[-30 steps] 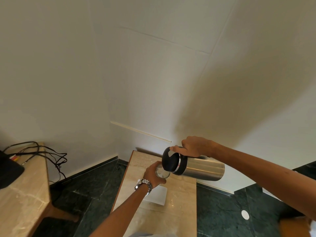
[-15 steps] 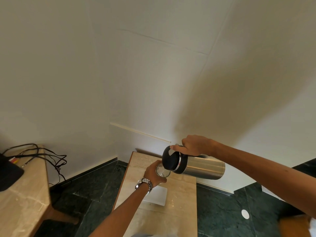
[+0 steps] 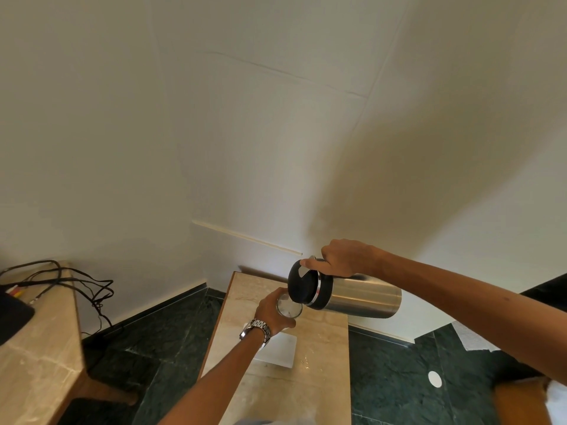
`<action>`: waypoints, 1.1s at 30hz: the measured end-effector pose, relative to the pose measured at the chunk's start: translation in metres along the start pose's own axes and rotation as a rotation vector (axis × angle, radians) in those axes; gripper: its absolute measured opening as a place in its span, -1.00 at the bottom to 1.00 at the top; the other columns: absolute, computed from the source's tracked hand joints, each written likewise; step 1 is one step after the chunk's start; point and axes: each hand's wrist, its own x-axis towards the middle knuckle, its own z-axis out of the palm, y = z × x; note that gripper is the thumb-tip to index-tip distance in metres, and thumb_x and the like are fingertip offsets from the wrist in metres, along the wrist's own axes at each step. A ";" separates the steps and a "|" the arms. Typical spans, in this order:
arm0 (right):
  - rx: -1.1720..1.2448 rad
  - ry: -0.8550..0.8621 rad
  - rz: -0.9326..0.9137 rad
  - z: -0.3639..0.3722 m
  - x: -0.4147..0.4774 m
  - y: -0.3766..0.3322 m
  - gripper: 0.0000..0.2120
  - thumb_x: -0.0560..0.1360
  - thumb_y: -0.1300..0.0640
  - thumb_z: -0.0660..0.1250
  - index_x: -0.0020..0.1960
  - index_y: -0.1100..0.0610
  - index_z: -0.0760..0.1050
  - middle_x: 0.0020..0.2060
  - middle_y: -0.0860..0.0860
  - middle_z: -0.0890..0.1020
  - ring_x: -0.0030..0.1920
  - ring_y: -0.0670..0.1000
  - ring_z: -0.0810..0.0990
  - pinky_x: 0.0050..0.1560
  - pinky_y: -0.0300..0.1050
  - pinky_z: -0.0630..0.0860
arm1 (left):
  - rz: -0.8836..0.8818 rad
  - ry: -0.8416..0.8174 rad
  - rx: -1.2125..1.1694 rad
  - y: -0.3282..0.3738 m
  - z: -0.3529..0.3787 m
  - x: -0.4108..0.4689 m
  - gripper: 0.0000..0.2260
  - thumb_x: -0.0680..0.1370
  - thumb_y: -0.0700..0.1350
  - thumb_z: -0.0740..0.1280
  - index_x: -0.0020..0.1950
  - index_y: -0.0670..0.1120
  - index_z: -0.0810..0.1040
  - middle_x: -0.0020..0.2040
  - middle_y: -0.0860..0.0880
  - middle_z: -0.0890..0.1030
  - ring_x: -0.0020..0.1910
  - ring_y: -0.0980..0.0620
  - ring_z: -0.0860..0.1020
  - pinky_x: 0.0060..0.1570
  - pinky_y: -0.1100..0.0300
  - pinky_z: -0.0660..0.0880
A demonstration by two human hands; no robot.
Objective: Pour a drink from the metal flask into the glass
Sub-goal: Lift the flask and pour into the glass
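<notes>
Steel flask point(image 3: 359, 297), gripped by right hand point(image 3: 343, 259), tips over glass point(image 3: 288, 306).

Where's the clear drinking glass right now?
The clear drinking glass is low centre in the head view, held in the left hand under the metal flask's black lid.

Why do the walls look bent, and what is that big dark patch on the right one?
Head view: the wide-angle lens bows the straight wall lines; the dark patch is a soft shadow above the right hand tipping the shiny steel flask; the clear glass in the left hand looks small and hazy.
</notes>
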 end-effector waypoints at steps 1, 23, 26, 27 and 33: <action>-0.001 0.001 -0.003 0.000 0.001 0.000 -0.33 0.56 -0.38 0.02 -0.35 0.15 0.48 -0.53 -0.04 0.45 -0.50 -0.10 0.40 -0.19 -0.22 0.45 | -0.003 -0.003 -0.001 -0.001 0.000 0.000 -0.34 0.27 -0.21 0.59 0.32 -0.01 0.45 0.22 -0.04 0.59 0.21 -0.06 0.53 0.14 0.07 0.54; -0.032 0.020 -0.006 0.002 0.003 0.001 -0.31 0.56 -0.38 0.02 -0.35 0.16 0.50 -0.54 -0.04 0.46 -0.51 -0.09 0.39 -0.31 -0.28 0.34 | -0.001 -0.006 0.018 0.001 0.003 0.002 -0.34 0.24 -0.20 0.60 0.30 -0.02 0.47 0.19 -0.03 0.59 0.18 -0.06 0.53 0.15 0.01 0.57; -0.061 0.026 -0.012 0.002 0.003 0.002 -0.31 0.55 -0.41 0.00 -0.36 0.14 0.48 -0.53 -0.05 0.47 -0.51 -0.10 0.39 -0.35 -0.27 0.30 | 0.008 -0.009 0.019 0.002 0.003 0.003 -0.34 0.23 -0.21 0.59 0.29 -0.02 0.48 0.17 -0.04 0.60 0.16 -0.08 0.54 0.14 -0.02 0.58; -0.064 0.029 -0.015 0.002 0.003 0.002 -0.32 0.55 -0.41 0.00 -0.36 0.12 0.47 -0.53 -0.05 0.47 -0.52 -0.10 0.39 -0.36 -0.27 0.29 | 0.007 -0.009 0.019 0.003 0.003 0.002 -0.34 0.22 -0.21 0.59 0.28 -0.02 0.48 0.17 -0.04 0.60 0.16 -0.08 0.54 0.14 -0.02 0.58; -0.048 0.019 -0.011 0.004 0.004 0.005 -0.30 0.55 -0.40 0.00 -0.35 0.15 0.49 -0.53 -0.05 0.47 -0.52 -0.10 0.40 -0.32 -0.27 0.34 | 0.008 0.002 0.003 0.002 0.004 0.002 -0.35 0.24 -0.22 0.59 0.28 -0.01 0.48 0.18 -0.04 0.60 0.18 -0.07 0.53 0.14 0.05 0.56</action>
